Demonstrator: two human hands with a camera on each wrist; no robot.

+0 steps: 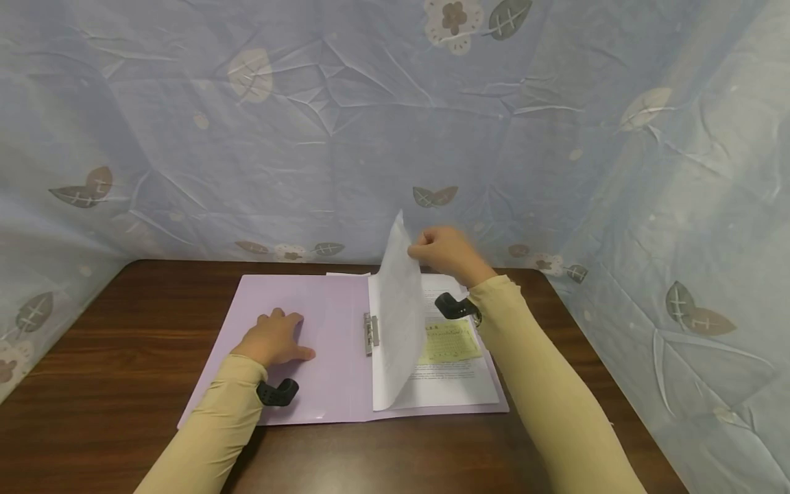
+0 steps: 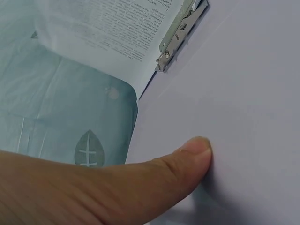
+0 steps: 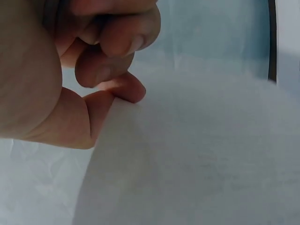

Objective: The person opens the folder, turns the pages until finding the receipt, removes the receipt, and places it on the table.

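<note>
A light purple folder (image 1: pixel 327 384) lies spread open on the table, a metal clip (image 1: pixel 371 334) near its spine. My right hand (image 1: pixel 453 254) pinches the upper corner of a white paper sheet (image 1: pixel 400 315) between thumb and finger. That sheet stands nearly upright, its inner edge at the clip. Beneath it, printed pages (image 1: pixel 457 391) lie on the right half of the folder, with a yellow sticky note (image 1: pixel 453 343) on top. My left hand (image 1: pixel 274 339) rests on the bare left cover, fingers spread and thumb pointing toward the spine.
A dark brown wooden table (image 1: pixel 111 377) carries the folder. Behind and to the right hangs a pale blue curtain (image 1: pixel 345 137) with leaf and flower prints, close to the table's back edge. Each wrist wears a black camera mount (image 1: pixel 278 392).
</note>
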